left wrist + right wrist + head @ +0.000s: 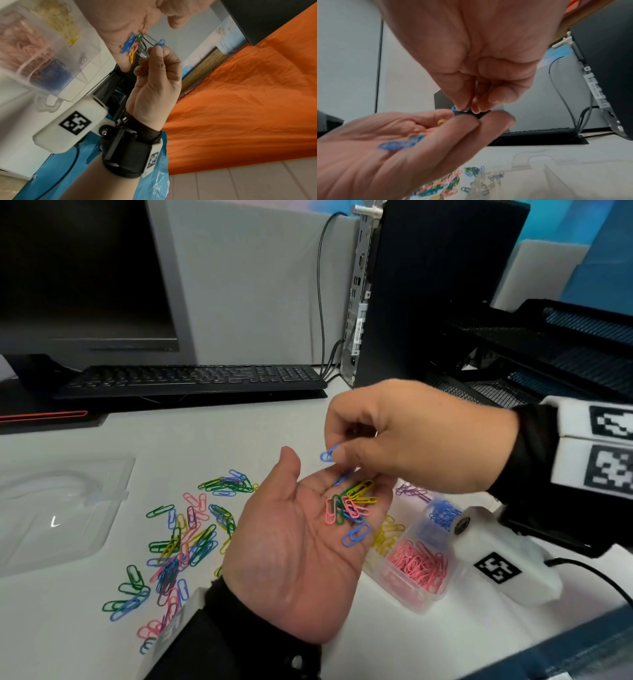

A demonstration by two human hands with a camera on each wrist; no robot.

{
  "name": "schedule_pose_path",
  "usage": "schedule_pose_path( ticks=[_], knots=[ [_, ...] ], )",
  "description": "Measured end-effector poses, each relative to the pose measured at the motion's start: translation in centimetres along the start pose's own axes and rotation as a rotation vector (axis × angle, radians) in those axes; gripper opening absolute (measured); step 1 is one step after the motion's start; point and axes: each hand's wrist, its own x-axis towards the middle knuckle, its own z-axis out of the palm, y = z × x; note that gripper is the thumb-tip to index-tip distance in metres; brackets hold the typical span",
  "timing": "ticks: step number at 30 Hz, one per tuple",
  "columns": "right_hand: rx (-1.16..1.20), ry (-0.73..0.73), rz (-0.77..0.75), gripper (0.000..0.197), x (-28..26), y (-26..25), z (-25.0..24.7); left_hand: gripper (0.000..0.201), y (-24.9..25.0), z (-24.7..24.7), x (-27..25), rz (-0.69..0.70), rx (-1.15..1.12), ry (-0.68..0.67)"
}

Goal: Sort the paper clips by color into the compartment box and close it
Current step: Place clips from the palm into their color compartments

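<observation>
1. So, the biggest risk sits on the desk: a wide scatter of loose clips lies well left of the compartment box, so the person's plan seems to be scooping handfuls and picking through them. Any sweep of a sleeve through that pile could push clips toward the clear lid or off the edge.
2. Next, the compartment box itself. It sits just right of and partly under the left hand, with pink, blue and yellow sections already filled and purple clips at the far side. A clip sliding off could land in the wrong colour bin.
3. The left hand lies open, palm up, cradling a small mixed bunch on the fingers. One tilt and the lot spills, probably over the box.
4. The right hand has thumb and forefinger pinched on a single blue clip, just above the left fingertips. It's a thin, slick thing, so it could slip before reaching the blue section.
5. Smallest worry: clips hook together, so a second one might ride along unnoticed.
</observation>
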Motion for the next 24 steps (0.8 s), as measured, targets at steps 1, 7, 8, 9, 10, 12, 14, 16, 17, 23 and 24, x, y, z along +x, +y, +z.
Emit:
schedule_pose_path(
  ticks=[1, 7, 8, 9, 10, 12, 14, 16, 17, 23, 24],
  knots=[
    [0.027, 0.009, 0.016, 0.005, 0.1, 0.2, -0.3, 0.07, 0.0, 0.1, 0.0, 0.005, 0.014, 0.016],
    [-0.059, -0.063, 0.025, 0.005, -0.2, 0.7, -0.7, 0.073, 0.0, -0.1, -0.1, 0.03, 0.062, 0.024],
    [-0.103, -0.072, 0.02, 0.004, -0.2, 0.7, -0.5, 0.073, 0.0, -0.1, -0.1, 0.03, 0.072, 0.026],
    [-0.149, -0.081, 0.011, 0.003, -0.2, 0.7, -0.3, 0.074, 0.0, -0.1, -0.1, 0.028, 0.081, 0.025],
    [-0.195, -0.086, -0.001, 0.003, -0.2, 0.7, -0.1, 0.074, 0.1, -0.1, -0.1, 0.026, 0.083, 0.024],
    [-0.262, -0.084, -0.036, 0.003, -0.2, 0.7, 0.2, 0.074, 0.1, -0.1, -0.1, 0.029, 0.074, 0.03],
    [-0.295, -0.083, -0.075, 0.004, -0.1, 0.7, 0.5, 0.074, 0.1, 0.0, -0.1, 0.031, 0.05, 0.033],
    [-0.341, -0.087, -0.094, 0.006, 0.0, 0.7, 0.6, 0.075, 0.2, -0.1, 0.0, 0.023, 0.013, 0.034],
    [-0.366, -0.085, -0.098, 0.007, 0.0, 0.8, 0.6, 0.076, 0.3, -0.1, 0.0, 0.018, -0.003, 0.029],
    [-0.359, -0.061, -0.118, 0.004, -0.1, 0.9, 1.0, 0.075, 0.4, -0.2, 0.1, 0.014, -0.003, 0.015],
    [-0.346, -0.065, -0.113, 0.004, -0.1, 0.9, 1.0, 0.076, 0.4, -0.1, 0.1, 0.016, 0.002, 0.014]
  ],
)
